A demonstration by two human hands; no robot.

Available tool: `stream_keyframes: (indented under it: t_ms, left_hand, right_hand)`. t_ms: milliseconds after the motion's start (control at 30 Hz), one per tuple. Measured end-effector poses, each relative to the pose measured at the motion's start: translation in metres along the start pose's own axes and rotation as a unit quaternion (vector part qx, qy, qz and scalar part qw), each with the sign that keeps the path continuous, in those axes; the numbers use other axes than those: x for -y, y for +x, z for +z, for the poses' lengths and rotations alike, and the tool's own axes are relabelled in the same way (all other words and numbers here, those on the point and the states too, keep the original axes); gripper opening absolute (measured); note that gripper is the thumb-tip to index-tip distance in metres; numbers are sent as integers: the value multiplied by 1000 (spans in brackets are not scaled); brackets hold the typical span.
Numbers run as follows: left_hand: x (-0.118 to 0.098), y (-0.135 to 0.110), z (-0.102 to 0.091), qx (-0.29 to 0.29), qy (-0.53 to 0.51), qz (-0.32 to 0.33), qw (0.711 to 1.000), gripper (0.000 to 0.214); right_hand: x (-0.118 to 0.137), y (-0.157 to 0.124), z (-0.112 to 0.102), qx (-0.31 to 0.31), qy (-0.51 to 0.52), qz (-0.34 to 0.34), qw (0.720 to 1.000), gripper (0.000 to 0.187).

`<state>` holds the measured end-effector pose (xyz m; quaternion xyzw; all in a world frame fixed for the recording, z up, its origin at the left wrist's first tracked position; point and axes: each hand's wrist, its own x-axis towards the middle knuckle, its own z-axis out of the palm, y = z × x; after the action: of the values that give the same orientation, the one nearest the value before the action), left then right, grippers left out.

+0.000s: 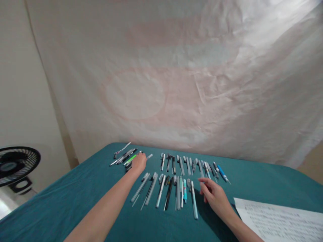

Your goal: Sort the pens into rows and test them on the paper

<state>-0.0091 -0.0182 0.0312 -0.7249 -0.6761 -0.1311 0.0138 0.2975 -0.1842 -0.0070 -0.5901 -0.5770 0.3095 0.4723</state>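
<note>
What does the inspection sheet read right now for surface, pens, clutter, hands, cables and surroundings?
Surface: table under a teal cloth, lightly wrinkled.
Job's things: pens in a loose pile far left, a far row and a near row, side by side.
Clutter: printed paper sheet at near right.
Hands: left hand on the loose pile, grip hidden; right hand open, fingertips beside the near row's right end.
Cables: nothing seen.
Surroundings: pale draped sheet behind; black fan at left.
</note>
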Motion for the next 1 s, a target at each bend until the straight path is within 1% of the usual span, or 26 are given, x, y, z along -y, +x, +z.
stream_keyframes:
  t_ms: [100, 200, 233, 300, 400, 433, 467, 500, 567, 600, 700, 833, 933, 1000]
  left_hand:
    - [-6, 1, -12, 8, -56, -4, 998, 20]
    - [-25, -8, -25, 17, -133, 26, 991, 22]
    - [-35, -15, -28, 24, -163, 44, 985, 22]
    - [-60, -36, -30, 57, -225, 82, 969, 23]
    - [-100, -78, -29, 118, -302, 127, 937, 25]
    - [-112, -92, -28, 143, -333, 138, 922, 26]
    - [-123, -105, -28, 193, -411, 143, 879, 25]
    - [-132, -116, -28, 225, -470, 141, 842, 24]
    - [-147, -132, -28, 274, -538, 134, 786, 20]
    - [-152, -137, -28, 289, -560, 123, 767, 18]
    - [-162, -144, -26, 317, -607, 75, 725, 18]
    - [-169, -146, -18, 341, -659, 14, 670, 31]
    - [-171, -151, -12, 359, -690, -10, 628, 35]
    - [-172, -155, -10, 367, -705, -23, 606, 37]
  right_hand:
    - [0, 1, -1, -5, 3, 3, 1000, 37]
    - [2, 1, -2, -9, 15, 9, 1000, 39]
    - [4, 1, -3, -11, 24, 10, 1000, 40]
    - [10, 1, -4, -13, 52, 7, 999, 42]
    - [22, 0, -5, -5, 109, 2, 994, 43]
    - [26, 0, -6, -2, 129, 5, 992, 44]
    - [30, -1, -6, -2, 148, 10, 989, 44]
    - [34, -2, -7, -3, 164, 16, 986, 44]
    - [38, -3, -8, -5, 183, 27, 983, 43]
    - [39, -3, -9, -5, 187, 32, 982, 42]
    - [39, -4, -11, 0, 195, 45, 980, 42]
    - [37, -4, -10, 30, 200, 52, 978, 44]
    - [37, -5, -7, 55, 199, 56, 977, 45]
    - [38, -7, -4, 65, 207, 66, 974, 44]
